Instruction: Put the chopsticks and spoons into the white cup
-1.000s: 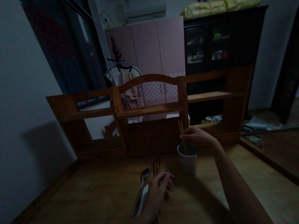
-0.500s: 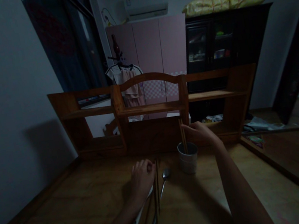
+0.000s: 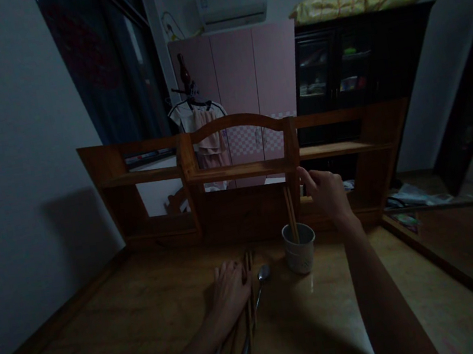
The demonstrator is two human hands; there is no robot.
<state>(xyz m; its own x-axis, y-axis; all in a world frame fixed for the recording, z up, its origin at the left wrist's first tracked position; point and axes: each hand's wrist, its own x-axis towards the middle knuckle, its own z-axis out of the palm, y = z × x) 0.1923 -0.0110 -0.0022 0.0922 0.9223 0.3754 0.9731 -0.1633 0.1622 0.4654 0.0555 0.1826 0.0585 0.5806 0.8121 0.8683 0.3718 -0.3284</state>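
Observation:
A pale cup stands on the wooden desk with a pair of brown chopsticks upright in it. My right hand hovers just right of and above the cup, fingers loosely curled and apart, holding nothing. My left hand lies on the desk over loose cutlery, fingers bent down on several chopsticks. A metal spoon lies just right of that hand. What the left fingers grip, if anything, is hidden in the dim light.
A low wooden shelf unit stands along the desk's back edge behind the cup. A grey wall bounds the left. The desk's right edge drops to the floor. A pink wardrobe and a dark cabinet stand far behind.
My right hand has let go of the chopsticks in the cup and risen to the right. My left hand set the spoon down and settled onto the loose chopsticks.

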